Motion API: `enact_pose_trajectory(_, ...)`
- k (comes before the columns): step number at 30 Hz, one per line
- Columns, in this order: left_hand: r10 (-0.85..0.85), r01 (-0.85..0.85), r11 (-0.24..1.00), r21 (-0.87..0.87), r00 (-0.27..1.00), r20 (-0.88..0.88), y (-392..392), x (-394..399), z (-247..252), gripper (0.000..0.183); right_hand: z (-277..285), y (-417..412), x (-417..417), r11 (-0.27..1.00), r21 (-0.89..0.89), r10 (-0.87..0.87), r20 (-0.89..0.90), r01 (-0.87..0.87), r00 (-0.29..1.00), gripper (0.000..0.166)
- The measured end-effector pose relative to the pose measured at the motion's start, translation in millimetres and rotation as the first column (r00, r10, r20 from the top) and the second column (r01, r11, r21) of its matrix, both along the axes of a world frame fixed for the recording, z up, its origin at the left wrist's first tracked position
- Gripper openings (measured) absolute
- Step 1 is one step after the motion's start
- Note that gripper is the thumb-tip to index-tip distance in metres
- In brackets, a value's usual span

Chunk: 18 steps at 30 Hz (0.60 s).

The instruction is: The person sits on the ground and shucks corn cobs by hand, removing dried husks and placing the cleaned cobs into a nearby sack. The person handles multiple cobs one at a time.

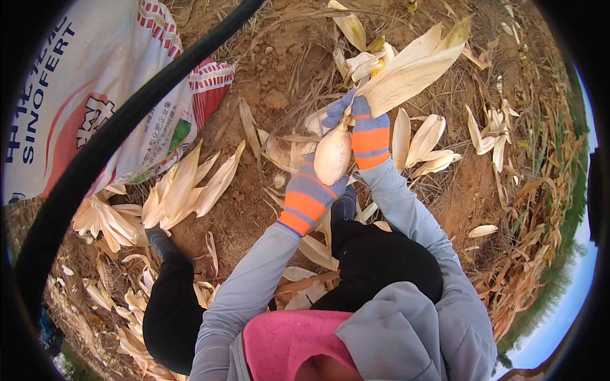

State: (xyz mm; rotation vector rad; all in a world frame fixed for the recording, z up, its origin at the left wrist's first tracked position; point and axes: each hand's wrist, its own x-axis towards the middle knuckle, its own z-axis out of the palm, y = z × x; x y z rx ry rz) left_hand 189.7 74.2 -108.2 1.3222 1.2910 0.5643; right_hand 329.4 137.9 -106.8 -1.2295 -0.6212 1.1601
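Observation:
A corn ear [332,155], wrapped in smooth pale husk, is held in front of me. My left hand [309,193], in a grey and orange striped glove, grips its rounded lower end. At the narrow stem end is my right hand [370,135], gloved the same way, its fingers closed around the base of a long dry husk leaf [412,69]. This leaf spreads up and to the right. Whether it is still joined to the ear is hidden by the fingers. Just beyond lies another partly husked ear [376,69] with yellow kernels showing.
A white woven sack [128,95] printed with writing lies at the upper left, crossed by a black strap [143,102] near the camera. Loose husks [190,190] litter the brown soil [224,238]. Dry corn stalks [529,252] line the right side. My legs [386,262] are bent below.

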Motion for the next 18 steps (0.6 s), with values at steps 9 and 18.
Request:
enact_pose_trajectory(9, -0.274, 0.258, 0.959, -0.119, 0.95, -0.15, -2, -30, -24, 0.066, 27, 40, 65, 0.958, -0.258, 0.217, 0.37, -0.124, 0.903, 0.028)
enact_pose_trajectory(18, -0.173, 0.19, 0.978, -0.086, 0.969, 0.175, 10, -33, -68, 0.046, 23, -21, 159, 0.966, 0.255, 0.152, -0.454, -0.035, 0.878, 0.104)
